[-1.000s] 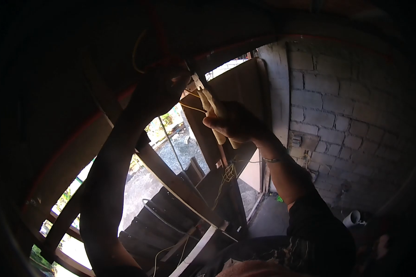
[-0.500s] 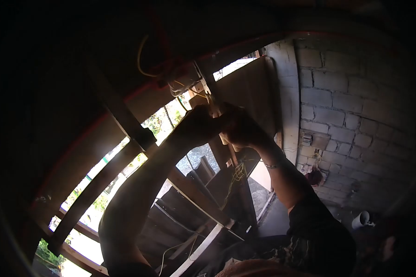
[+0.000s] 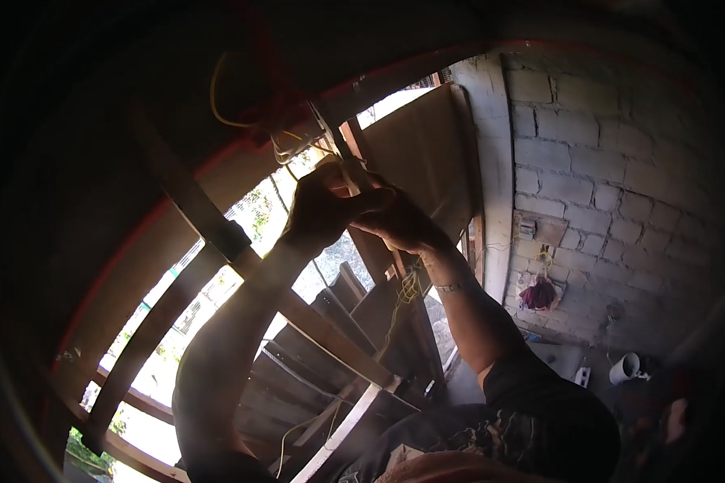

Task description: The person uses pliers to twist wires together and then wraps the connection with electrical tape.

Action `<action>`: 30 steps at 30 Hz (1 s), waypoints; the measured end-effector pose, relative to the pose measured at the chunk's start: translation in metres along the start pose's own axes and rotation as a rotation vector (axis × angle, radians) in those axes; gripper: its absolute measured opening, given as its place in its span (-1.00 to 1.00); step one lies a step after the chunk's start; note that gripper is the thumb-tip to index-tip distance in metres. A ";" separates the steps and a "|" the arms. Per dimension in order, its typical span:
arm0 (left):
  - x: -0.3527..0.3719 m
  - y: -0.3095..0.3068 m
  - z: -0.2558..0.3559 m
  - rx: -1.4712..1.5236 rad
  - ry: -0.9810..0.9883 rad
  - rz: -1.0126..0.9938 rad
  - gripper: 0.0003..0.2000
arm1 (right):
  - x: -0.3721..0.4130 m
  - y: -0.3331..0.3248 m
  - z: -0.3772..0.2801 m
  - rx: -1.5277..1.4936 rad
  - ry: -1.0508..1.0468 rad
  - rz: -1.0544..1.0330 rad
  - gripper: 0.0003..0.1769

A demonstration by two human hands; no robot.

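Observation:
Both arms reach up to a narrow wooden post (image 3: 351, 171) beneath the dark roof. My left hand (image 3: 321, 201) is closed at the post's left side, its fingers curled by the wood. My right hand (image 3: 399, 219) meets it from the right, fingers bent across the front of the post and close to the left hand. Shadow hides what the fingertips pinch. Just above the hands, a bundle of pale wire (image 3: 292, 146) hangs by the post, and a yellow wire (image 3: 214, 95) loops out to its left. Below my right hand dangles a tangle of thin yellow wire (image 3: 411, 286).
Slanting wooden beams (image 3: 330, 334) cross below my arms, with bright gaps to outdoors at left. A brown board (image 3: 419, 157) stands behind the post. At right is a block wall (image 3: 576, 177) with an electrical box (image 3: 527, 229), a dark red cloth (image 3: 540, 295) and a white bucket (image 3: 625, 369) below.
My view has shifted slightly, and both hands now appear a little higher and further left. The right hand's fingers have turned and show more clearly across the post.

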State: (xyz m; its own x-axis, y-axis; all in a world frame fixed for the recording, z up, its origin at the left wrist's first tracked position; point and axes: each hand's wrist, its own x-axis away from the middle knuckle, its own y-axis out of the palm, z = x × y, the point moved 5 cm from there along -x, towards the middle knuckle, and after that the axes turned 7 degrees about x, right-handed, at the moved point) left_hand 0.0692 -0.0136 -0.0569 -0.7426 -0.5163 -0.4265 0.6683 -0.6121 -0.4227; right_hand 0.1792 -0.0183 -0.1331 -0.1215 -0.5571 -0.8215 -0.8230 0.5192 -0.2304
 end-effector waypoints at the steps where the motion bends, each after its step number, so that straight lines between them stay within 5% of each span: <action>1: 0.001 -0.001 0.003 0.004 0.021 0.004 -0.76 | 0.000 0.002 -0.007 0.121 -0.142 -0.021 -0.61; 7: -0.002 -0.004 -0.007 0.094 0.080 0.001 -0.76 | 0.000 -0.004 -0.022 0.006 0.089 -0.033 -0.69; 11: -0.003 -0.003 -0.005 -0.015 0.078 0.032 -0.73 | -0.002 -0.008 -0.029 0.149 -0.078 -0.034 -0.70; 14: -0.001 -0.006 0.000 -0.096 0.056 0.035 -0.70 | -0.002 0.006 -0.021 -0.123 0.211 -0.140 -0.74; 16: 0.002 -0.008 -0.001 -0.089 0.042 0.026 -0.68 | -0.007 0.017 -0.017 0.089 -0.253 0.041 -0.83; 26: 0.001 0.002 0.007 -0.192 0.208 0.058 -0.68 | -0.005 -0.007 -0.007 0.490 -0.055 0.165 -0.76; 28: 0.003 0.003 0.012 -0.405 0.280 0.053 -0.66 | -0.005 -0.034 -0.047 0.534 -0.149 0.480 -0.63; 30: 0.008 0.003 0.019 -0.419 0.342 0.078 -0.65 | -0.002 -0.039 -0.062 0.521 -0.142 0.528 -0.60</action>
State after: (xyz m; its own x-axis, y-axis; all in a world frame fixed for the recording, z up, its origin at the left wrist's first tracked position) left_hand 0.0645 -0.0302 -0.0464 -0.6804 -0.2836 -0.6758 0.7328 -0.2525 -0.6318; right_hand 0.1771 -0.0775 -0.0903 -0.3255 -0.0788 -0.9423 -0.3021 0.9529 0.0246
